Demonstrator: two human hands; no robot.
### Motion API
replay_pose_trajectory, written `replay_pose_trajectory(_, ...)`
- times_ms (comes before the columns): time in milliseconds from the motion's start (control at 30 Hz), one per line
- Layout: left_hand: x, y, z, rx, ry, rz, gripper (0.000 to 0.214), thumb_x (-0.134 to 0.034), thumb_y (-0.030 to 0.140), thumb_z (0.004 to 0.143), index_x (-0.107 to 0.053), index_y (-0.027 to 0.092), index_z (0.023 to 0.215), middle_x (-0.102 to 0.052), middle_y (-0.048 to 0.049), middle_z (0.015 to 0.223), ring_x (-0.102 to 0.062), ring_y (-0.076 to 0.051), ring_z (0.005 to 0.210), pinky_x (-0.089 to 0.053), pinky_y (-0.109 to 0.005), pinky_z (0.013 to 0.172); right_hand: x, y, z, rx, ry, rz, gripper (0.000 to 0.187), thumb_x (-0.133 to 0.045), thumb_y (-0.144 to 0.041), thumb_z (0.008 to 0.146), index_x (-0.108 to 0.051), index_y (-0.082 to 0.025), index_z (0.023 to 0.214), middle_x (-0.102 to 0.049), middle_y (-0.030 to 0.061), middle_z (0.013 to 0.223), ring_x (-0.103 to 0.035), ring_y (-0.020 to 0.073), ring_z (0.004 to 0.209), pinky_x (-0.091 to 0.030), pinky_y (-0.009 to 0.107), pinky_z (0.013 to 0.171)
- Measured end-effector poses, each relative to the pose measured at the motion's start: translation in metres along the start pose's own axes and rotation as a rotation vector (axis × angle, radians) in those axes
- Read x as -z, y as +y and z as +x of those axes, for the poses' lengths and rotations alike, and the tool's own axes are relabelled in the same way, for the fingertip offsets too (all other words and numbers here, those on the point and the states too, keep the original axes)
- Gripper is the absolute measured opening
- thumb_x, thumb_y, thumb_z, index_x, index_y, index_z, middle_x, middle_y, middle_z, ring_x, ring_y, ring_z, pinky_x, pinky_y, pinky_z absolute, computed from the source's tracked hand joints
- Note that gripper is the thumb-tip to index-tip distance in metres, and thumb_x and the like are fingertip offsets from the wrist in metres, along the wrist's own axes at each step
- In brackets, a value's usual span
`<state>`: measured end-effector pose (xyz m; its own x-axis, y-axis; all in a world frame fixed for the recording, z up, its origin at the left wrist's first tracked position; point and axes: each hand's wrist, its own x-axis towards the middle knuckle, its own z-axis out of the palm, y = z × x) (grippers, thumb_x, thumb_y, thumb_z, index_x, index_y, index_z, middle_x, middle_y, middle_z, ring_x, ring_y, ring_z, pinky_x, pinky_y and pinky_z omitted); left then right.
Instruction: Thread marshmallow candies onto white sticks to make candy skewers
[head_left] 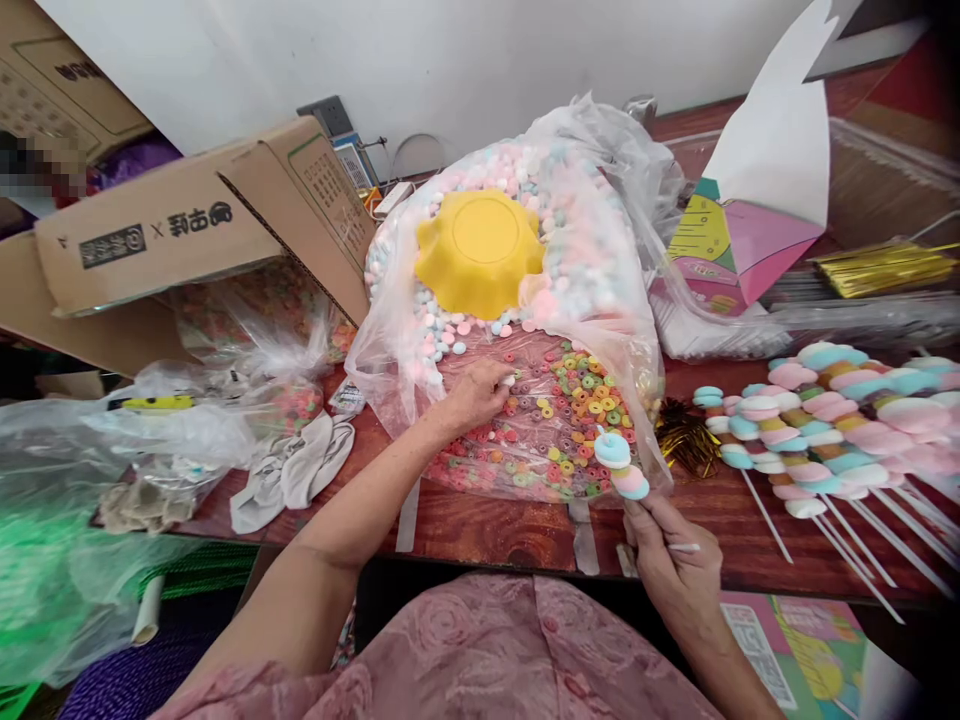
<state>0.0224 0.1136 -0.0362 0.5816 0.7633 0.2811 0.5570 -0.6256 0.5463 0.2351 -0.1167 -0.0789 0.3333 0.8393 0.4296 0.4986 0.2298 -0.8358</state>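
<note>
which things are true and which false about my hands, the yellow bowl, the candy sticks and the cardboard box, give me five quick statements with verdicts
1. The right hand holds a candy stick. True.
2. The left hand is touching the yellow bowl. False: the left hand is in front of the yellow bowl, near the candy rings.
3. The yellow bowl rests on pink, blue and white candies. True.
4. The other candy sticks lie to the left of the yellow bowl. False: they lie to its right.
5. The cardboard box is to the left of the yellow bowl. True.
</note>
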Motion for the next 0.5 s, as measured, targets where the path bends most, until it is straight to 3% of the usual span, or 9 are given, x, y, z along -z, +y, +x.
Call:
replay_pose_trajectory(133, 0.012, 0.031, -0.014, 0.295, 0.126, -0.579, 0.037, -0.074, 0.026, 0.074, -0.072, 0.015, 0.110, -0.073, -0.0045, 0.087, -0.065, -0.016, 0.074, -0.053, -0.030, 0.069, -0.001, -0.021, 0.007, 0.120, -0.067, -0.067, 0.018, -0.056, -0.018, 0.093, -0.072, -0.013, 0.100, -0.061, -0.0023, 0.065, -0.049, 0.0072, 0.047, -0.041, 0.016, 0.047)
replay_pose_trajectory(267, 0.024, 0.066, -0.039, 0.489, 0.169, -1.088, 0.047, -0.088, 0.027, 0.057, -0.076, 0.018, 0.101, -0.073, -0.0012, 0.080, -0.064, -0.013, 0.068, -0.054, -0.025, 0.062, -0.004, -0.048, 0.015, 0.143, -0.196, -0.085, 0.021, -0.049, -0.016, 0.097, -0.069, -0.014, 0.092, -0.055, -0.0032, 0.062, -0.046, 0.0075, 0.048, -0.041, 0.017, 0.049)
replay_pose_trajectory(367, 0.027, 0.084, -0.056, 0.545, 0.196, -1.253, 0.041, -0.091, 0.023, 0.053, -0.079, 0.019, 0.092, -0.074, -0.0015, 0.081, -0.066, -0.014, 0.070, -0.055, -0.025, 0.062, -0.007, -0.058, 0.019, 0.172, -0.252, -0.102, 0.023, -0.047, -0.016, 0.098, -0.066, -0.015, 0.085, -0.054, -0.0030, 0.062, -0.048, 0.0084, 0.049, -0.041, 0.018, 0.051)
replay_pose_trajectory(500, 0.022, 0.093, -0.068, 0.544, 0.267, -1.335, 0.035, -0.092, 0.020, 0.051, -0.080, 0.021, 0.084, -0.074, -0.0009, 0.081, -0.066, -0.013, 0.073, -0.054, -0.024, 0.066, -0.007, -0.060, 0.018, 0.236, -0.267, -0.142, 0.021, -0.045, -0.015, 0.098, -0.065, -0.016, 0.091, -0.063, -0.0003, 0.069, -0.054, 0.0097, 0.053, -0.043, 0.019, 0.055)
